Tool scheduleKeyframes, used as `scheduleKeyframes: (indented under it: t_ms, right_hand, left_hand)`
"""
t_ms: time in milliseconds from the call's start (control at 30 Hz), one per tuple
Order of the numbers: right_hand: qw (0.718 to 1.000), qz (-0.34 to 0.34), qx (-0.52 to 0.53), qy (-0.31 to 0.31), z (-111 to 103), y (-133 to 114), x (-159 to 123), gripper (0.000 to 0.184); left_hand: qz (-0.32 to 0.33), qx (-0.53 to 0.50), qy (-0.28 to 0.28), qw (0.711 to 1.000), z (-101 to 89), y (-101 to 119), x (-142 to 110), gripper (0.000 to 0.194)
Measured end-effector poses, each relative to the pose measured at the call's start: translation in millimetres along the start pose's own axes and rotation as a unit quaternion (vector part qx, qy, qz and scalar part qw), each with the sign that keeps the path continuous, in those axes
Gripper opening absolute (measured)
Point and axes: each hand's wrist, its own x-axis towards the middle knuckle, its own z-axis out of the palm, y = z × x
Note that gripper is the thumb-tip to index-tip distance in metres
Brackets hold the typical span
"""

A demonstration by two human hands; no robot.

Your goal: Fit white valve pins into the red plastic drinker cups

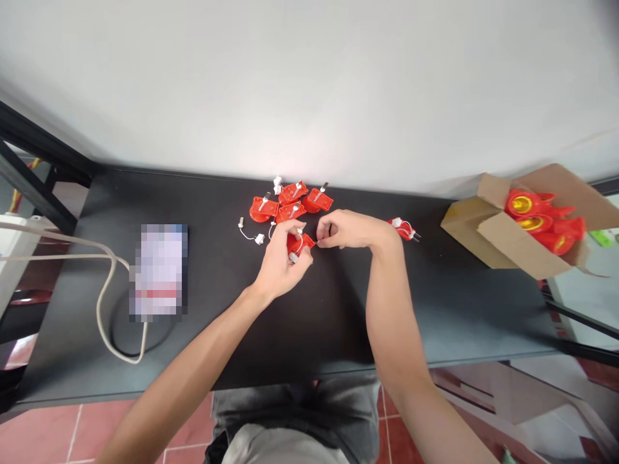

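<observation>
My left hand (284,263) is closed around a red plastic part (300,243) with a thin white wire and a small white connector on it. Just to the right, the fingertips of my right hand (338,231) are pinched together at the part's right end. Whatever they grip there is too small to make out. Behind my hands lie several similar red parts (264,207) with metal strips and white pieces. A short white wire with a connector (260,238) rests left of my left hand.
A red and white piece with two metal prongs (405,229) lies beyond my right forearm. At the right stands an open cardboard box (471,232) with red and yellow plastic items (536,222). A blurred-out device (159,270) with a pale cable (104,303) lies on the left of the black tabletop (309,335).
</observation>
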Motion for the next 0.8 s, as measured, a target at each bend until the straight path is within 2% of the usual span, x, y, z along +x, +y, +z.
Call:
scheduleKeyframes:
  t_ms: [200, 367, 533, 800]
  right_hand:
    - [0.996, -0.009, 0.077, 0.034, -0.1, 11.7, 1.0, 0.007]
    - [0.991, -0.020, 0.119, 0.057, -0.4, 21.4, 2.8, 0.008]
    - [0.990, -0.013, 0.126, 0.056, -3.4, 21.0, -2.8, 0.009]
    - [0.987, 0.002, 0.147, 0.058, -8.1, 17.5, -13.1, 0.011]
  left_hand:
    - [0.009, 0.039, -0.017, 0.999, -0.7, 0.1, -0.4, 0.039]
    - [0.050, 0.083, -0.039, 0.995, -2.0, 0.2, 0.8, 0.040]
    - [0.054, 0.104, -0.086, 0.989, -0.6, 2.1, -0.3, 0.054]
    - [0.047, 0.131, -0.128, 0.982, 1.1, 1.8, -0.7, 0.036]
